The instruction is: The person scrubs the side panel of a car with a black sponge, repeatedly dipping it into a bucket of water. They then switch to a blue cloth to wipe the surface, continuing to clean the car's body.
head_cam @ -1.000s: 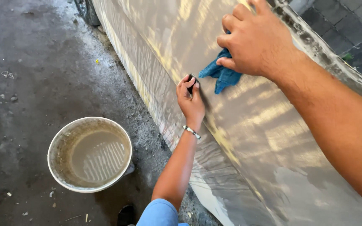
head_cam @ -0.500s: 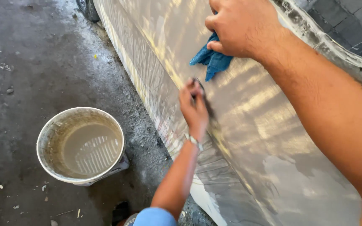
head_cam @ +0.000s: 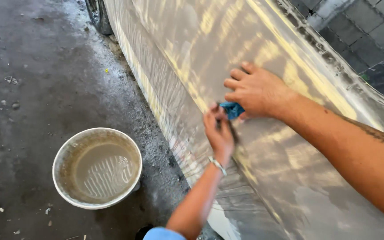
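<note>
The right hand presses a crumpled blue cloth flat against the smooth, glossy car panel, fingers curled over it; most of the cloth is hidden beneath the palm. Just below, the left hand pinches a small dark piece, hard to make out. A round, grimy bucket of murky water stands down-left on the rough wet floor.

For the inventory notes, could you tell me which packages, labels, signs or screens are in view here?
None in view: only the plain car panel, a blue cloth under the right hand, the left hand and a bucket of murky water.
</note>
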